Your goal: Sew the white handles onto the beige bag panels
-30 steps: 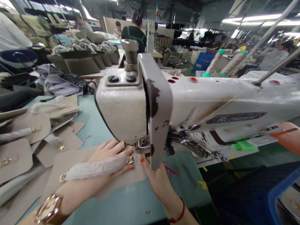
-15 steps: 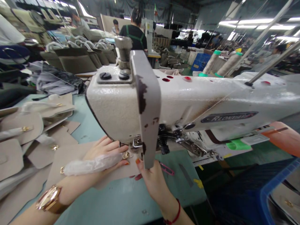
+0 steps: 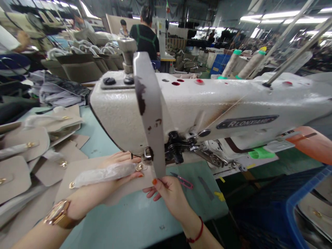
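My left hand [image 3: 114, 173] lies flat, fingers stretched out, on a beige leather panel [image 3: 85, 169] under the head of a white sewing machine [image 3: 207, 103]. A plastic-wrapped strap [image 3: 103, 174] with a gold ring [image 3: 140, 167] at its end rests across the back of that hand. My right hand [image 3: 166, 193] hovers at the panel's near edge with fingers loosely spread. Its thumb touches the lower end of a grey plate [image 3: 150, 114] hanging from the machine's front. Pink-handled thread snips [image 3: 183, 181] lie just right of it.
Several beige flaps with gold clasps [image 3: 23, 145] are piled at the left. Olive bags [image 3: 83, 67] stand in a row behind, and a person in a dark top [image 3: 145, 33] stands beyond. Thread cones [image 3: 230, 62] rise at the back right. A blue crate [image 3: 306, 214] sits at lower right.
My right hand has pulled back from under the machine head toward me, and its fingers have spread. The left hand stays flat on the panel. The view has shifted slightly.
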### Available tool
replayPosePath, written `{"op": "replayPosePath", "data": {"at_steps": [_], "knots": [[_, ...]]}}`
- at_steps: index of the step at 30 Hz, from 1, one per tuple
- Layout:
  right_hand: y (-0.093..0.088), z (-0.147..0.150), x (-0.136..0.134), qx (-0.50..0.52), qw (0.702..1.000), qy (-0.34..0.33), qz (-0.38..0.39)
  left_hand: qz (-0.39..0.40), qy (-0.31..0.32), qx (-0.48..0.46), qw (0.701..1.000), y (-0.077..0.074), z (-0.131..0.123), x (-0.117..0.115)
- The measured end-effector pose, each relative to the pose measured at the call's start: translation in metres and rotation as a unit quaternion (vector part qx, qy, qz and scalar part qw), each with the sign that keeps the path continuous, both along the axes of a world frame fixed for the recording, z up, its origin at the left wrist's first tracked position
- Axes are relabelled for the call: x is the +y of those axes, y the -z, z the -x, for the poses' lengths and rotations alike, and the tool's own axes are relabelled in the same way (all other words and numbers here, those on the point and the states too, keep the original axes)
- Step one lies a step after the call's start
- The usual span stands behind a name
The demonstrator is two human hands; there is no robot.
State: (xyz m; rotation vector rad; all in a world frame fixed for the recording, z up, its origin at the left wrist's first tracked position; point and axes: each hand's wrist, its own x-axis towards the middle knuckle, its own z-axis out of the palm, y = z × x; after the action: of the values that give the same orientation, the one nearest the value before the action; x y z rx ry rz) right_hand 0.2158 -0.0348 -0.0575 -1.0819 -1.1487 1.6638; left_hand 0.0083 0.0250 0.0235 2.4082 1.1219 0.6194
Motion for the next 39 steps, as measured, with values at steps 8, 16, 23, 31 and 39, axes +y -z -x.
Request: {"op": "replayPosePath", "data": {"at_steps": [8,16,23,31,39], "knots": [[0.001,0.001,0.0,0.034,0.999,-0.003,0.017,0.05,0.015,0.038,0.998,-0.022,-0.012,0.0],[-0.002,0.004,-0.002,0.021,0.999,0.015,0.025,0.113,-0.008,-0.018,0.993,-0.024,-0.012,-0.004],[-0.001,0.006,-0.003,0.006,0.999,0.045,0.008,0.024,-0.014,-0.015,1.0,-0.016,-0.01,-0.006],[0.0,0.007,-0.005,0.02,0.999,0.045,-0.005,0.028,-0.005,0.034,0.999,-0.02,-0.012,-0.001],[-0.004,0.009,0.0,0.023,0.999,0.046,0.006,0.047,-0.018,0.002,0.999,-0.019,-0.014,0.0]]}}
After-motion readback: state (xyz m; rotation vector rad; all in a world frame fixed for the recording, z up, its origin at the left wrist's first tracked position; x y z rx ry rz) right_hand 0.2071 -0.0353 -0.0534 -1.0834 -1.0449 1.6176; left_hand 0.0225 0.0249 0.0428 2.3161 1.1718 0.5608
